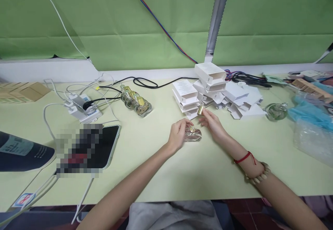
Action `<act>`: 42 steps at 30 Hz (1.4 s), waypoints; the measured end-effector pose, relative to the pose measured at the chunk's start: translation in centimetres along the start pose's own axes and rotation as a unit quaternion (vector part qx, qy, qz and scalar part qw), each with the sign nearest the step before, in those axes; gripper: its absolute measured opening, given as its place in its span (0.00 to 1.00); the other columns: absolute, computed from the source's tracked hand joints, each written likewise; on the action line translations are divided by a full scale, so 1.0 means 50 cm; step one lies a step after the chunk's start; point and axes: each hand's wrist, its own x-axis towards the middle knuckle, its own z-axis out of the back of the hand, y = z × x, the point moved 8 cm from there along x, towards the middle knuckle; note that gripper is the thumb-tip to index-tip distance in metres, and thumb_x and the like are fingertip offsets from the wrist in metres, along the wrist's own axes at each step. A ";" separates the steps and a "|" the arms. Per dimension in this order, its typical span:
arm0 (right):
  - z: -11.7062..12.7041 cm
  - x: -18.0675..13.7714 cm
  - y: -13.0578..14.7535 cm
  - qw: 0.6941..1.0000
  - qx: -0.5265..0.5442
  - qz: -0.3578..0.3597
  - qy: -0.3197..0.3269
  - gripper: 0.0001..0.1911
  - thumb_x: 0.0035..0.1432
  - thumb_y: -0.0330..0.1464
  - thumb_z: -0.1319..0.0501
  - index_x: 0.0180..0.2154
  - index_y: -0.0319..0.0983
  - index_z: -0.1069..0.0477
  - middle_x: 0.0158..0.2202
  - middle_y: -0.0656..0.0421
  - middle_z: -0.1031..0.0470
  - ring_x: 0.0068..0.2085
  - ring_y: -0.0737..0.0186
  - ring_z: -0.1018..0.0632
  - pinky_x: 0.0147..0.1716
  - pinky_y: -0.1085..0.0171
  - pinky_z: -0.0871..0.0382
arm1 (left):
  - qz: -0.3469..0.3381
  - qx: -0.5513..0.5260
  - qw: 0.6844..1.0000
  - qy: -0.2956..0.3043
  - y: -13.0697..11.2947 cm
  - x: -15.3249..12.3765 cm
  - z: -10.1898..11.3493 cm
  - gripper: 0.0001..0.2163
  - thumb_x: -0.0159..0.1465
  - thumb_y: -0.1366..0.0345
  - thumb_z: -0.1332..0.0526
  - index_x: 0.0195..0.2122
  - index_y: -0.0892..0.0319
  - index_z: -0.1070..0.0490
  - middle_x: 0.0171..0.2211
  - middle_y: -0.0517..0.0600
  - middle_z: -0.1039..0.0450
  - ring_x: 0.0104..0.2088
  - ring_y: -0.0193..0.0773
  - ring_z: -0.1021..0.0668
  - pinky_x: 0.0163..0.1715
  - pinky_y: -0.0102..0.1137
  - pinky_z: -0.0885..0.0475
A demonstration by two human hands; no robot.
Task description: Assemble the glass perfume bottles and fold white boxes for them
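Head view shows our left hand [178, 134] gripping a glass bottle [193, 135] on the worktop [156, 160] at frame centre, while our right hand [212, 122] pinches its gold cap [200, 110]. We judge the smooth cap could slip from the fingertips, or the bottle could tip.

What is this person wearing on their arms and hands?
Both forearms are bare, with no sleeves or gloves. The left hand and its wrist carry nothing. Behind the right hand, the wrist wears a thin red string bracelet and a chunky pale wooden bead bracelet.

Small packing workstation: pale green table [156, 174], stacked white cartons [208, 91] at 1 o'clock, capped perfume bottles [135, 101] at 11 o'clock, power strip [83, 110] at 10 o'clock.
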 end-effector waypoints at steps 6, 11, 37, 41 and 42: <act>0.095 -0.005 0.112 0.957 -0.198 0.165 -0.131 0.24 0.47 0.47 0.39 0.40 0.36 0.34 0.34 0.55 0.29 0.33 0.63 0.27 0.27 0.68 0.36 | 0.040 -0.031 0.998 0.045 0.014 0.001 -0.015 0.18 0.61 0.59 0.54 0.28 0.66 0.31 0.29 0.53 0.29 0.31 0.35 0.28 0.33 0.28 0.36; 0.126 -0.005 0.134 0.838 -0.509 0.157 -0.120 0.13 0.49 0.37 0.40 0.38 0.41 0.30 0.32 0.60 0.26 0.36 0.61 0.27 0.34 0.63 0.39 | 0.085 -0.041 0.994 0.062 0.020 0.001 -0.021 0.17 0.57 0.59 0.53 0.25 0.67 0.31 0.27 0.55 0.30 0.29 0.35 0.29 0.31 0.28 0.37; 0.033 -0.020 0.076 0.906 -0.384 0.148 0.100 0.19 0.52 0.46 0.40 0.32 0.37 0.24 0.32 0.55 0.25 0.28 0.63 0.27 0.29 0.63 0.34 | 0.060 0.017 0.995 0.077 0.018 0.004 -0.021 0.19 0.57 0.59 0.55 0.26 0.66 0.30 0.29 0.55 0.29 0.31 0.36 0.29 0.33 0.30 0.37; -0.018 -0.036 0.073 0.962 -0.199 0.146 0.119 0.18 0.45 0.45 0.35 0.30 0.36 0.24 0.31 0.54 0.25 0.32 0.62 0.25 0.31 0.65 0.31 | 0.054 0.018 0.995 0.082 0.016 0.002 -0.022 0.19 0.57 0.59 0.55 0.27 0.67 0.30 0.29 0.55 0.29 0.32 0.37 0.29 0.34 0.30 0.38; -0.025 -0.039 0.071 0.969 -0.162 0.147 0.115 0.17 0.44 0.44 0.34 0.29 0.37 0.24 0.31 0.54 0.25 0.32 0.63 0.25 0.33 0.65 0.31 | 0.050 0.018 0.995 0.080 0.016 0.002 -0.021 0.18 0.57 0.59 0.55 0.27 0.66 0.31 0.29 0.54 0.29 0.31 0.36 0.29 0.34 0.29 0.38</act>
